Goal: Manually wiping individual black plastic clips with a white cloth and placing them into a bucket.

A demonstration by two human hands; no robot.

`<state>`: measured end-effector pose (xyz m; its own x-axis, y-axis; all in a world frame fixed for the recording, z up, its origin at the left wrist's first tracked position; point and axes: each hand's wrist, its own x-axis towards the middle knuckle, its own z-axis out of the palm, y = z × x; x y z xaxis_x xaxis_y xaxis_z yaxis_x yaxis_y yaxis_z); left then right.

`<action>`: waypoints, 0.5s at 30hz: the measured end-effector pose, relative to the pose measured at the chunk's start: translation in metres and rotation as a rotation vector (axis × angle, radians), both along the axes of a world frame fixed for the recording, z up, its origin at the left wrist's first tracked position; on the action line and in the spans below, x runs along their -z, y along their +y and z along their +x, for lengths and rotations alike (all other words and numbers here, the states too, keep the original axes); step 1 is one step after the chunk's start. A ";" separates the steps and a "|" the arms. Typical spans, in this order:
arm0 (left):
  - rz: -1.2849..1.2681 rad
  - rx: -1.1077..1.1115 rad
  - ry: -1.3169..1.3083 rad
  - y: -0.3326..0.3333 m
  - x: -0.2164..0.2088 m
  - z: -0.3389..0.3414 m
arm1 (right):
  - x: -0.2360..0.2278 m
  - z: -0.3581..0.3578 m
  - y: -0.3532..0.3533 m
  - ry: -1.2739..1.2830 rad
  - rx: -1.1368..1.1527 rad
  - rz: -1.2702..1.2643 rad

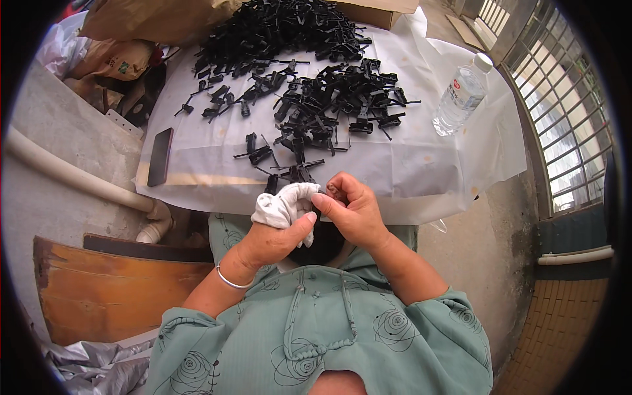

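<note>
Close together at the table's near edge, both my hands are closed. A white cloth (280,205) is bunched over the fingers of my left hand (273,242), whose thumb presses on it. My right hand (359,214) pinches with thumb and forefinger right against the cloth. Something small and dark shows between the fingertips, too hidden to name. Just beyond them lie loose black plastic clip-like parts (299,172) with thin stems. Below my hands, a dark-mouthed container with a pale rim (288,265) sits at my lap, partly covered by them.
Heaps of the same black parts (342,92) spread over the white-sheeted table (408,164). A phone (160,157) lies at the left edge, a clear water bottle (461,95) stands at the right. A cardboard box (368,12) is behind; a pipe (79,174) and wooden board (99,289) are left.
</note>
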<state>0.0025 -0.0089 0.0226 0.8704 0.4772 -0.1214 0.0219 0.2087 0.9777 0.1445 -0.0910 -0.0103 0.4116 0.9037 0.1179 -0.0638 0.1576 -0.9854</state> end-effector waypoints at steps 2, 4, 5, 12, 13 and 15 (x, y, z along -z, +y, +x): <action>0.061 -0.033 0.003 -0.003 -0.002 0.001 | -0.007 0.001 0.000 -0.055 -0.022 -0.023; 0.098 -0.140 -0.002 -0.004 0.000 0.001 | -0.010 0.003 -0.001 -0.173 -0.090 -0.011; 0.098 -0.141 -0.005 -0.003 0.002 0.001 | -0.008 0.003 -0.001 -0.176 -0.091 -0.011; 0.720 -0.266 0.051 -0.003 0.012 0.003 | 0.000 -0.003 0.000 -0.441 -0.103 0.024; 1.054 -0.297 -0.006 -0.002 0.016 0.004 | 0.004 -0.006 0.000 -0.388 -0.085 -0.004; 1.037 -0.304 0.054 -0.006 0.017 0.003 | 0.013 -0.012 0.002 -0.367 -0.065 -0.026</action>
<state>0.0059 -0.0146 0.0053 0.7039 0.5644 0.4312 0.1567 -0.7156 0.6807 0.1330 -0.0888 -0.0229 0.2879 0.9312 0.2237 0.2856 0.1395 -0.9481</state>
